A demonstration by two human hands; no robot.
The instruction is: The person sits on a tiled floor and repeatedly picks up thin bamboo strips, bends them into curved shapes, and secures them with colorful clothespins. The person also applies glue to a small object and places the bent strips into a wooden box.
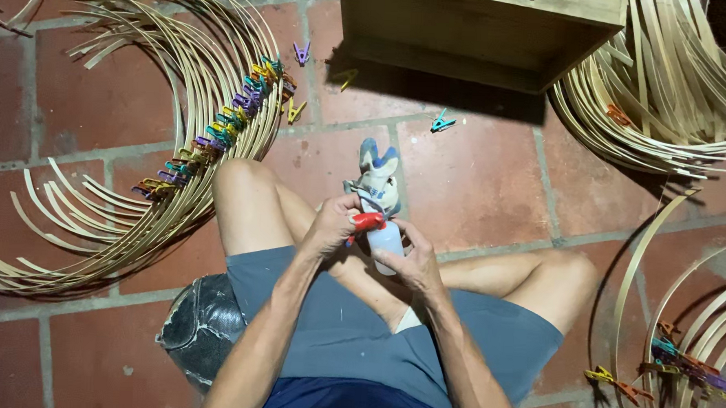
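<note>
— What's in the hands?
— Left hand (329, 225) pinches a red cap (368, 221); right hand (413, 263) wraps the white bottle (386, 242) just below it.
— Nearby?
— Bamboo hoops (178, 139) left of the grip

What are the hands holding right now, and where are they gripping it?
Both hands hold a small white bottle. The right hand wraps its body; the left hand pinches its red cap.
</note>
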